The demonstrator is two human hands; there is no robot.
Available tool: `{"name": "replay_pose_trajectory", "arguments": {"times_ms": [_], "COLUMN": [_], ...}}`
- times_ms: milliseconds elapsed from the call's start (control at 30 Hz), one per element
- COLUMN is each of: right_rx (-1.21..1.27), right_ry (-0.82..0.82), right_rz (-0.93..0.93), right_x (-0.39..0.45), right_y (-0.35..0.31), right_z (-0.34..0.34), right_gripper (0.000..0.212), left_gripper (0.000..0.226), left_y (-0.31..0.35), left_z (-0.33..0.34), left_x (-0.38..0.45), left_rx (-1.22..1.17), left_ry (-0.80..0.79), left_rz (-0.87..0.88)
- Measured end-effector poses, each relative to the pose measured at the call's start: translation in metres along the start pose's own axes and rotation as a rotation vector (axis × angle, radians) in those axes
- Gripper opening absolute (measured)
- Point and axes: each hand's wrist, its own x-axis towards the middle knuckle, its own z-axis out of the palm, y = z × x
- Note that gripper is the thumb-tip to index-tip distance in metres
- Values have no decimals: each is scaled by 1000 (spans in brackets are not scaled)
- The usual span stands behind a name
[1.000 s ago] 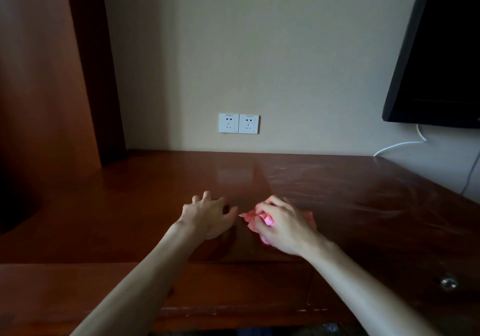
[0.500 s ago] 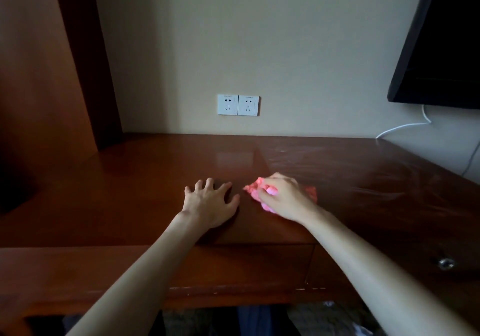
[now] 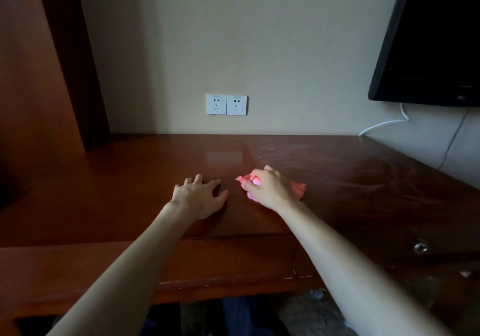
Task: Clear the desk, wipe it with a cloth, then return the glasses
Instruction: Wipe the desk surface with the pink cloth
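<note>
A crumpled pink cloth [image 3: 298, 188] lies on the glossy brown wooden desk [image 3: 130, 179], a little right of centre. My right hand [image 3: 267, 189] covers most of the cloth, with its fingers curled round it, and presses it onto the desk top. Just to its left, my left hand [image 3: 200, 196] rests flat on the wood with its fingers spread. Wet streaks shine on the desk surface to the right of the cloth. No glasses are in view.
A double wall socket [image 3: 226, 104] sits above the desk's back edge. A dark TV [image 3: 436, 44] hangs at the upper right, with a white cable [image 3: 381, 124] below it. A tall wooden panel [image 3: 31, 63] stands at the left. A metal drawer knob [image 3: 420, 247] is at the right front.
My right hand has slid the cloth a little away from me across the desk. My left hand has stayed flat on the wood. The camera has tilted slightly downward.
</note>
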Motion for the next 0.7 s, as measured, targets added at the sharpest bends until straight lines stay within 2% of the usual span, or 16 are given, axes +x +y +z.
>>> {"name": "replay_pose_trajectory", "arguments": {"times_ms": [200, 300, 467, 700], "right_rx": [30, 34, -2, -74], "right_ry": [-134, -58, -14, 46], "right_rz": [-163, -176, -97, -39], "right_x": [-43, -37, 41, 191], "right_y": [6, 10, 19, 49], "right_z": [-25, -15, 24, 99], "right_gripper": [42, 39, 45, 52], "left_gripper": [70, 62, 63, 75], "left_y": [2, 5, 0, -34], "left_z": [-6, -20, -33, -4], "left_x": [6, 23, 103, 231], "left_rx": [55, 85, 91, 106], "left_ry": [-32, -15, -6, -88], "left_rz": [40, 59, 98, 26]}}
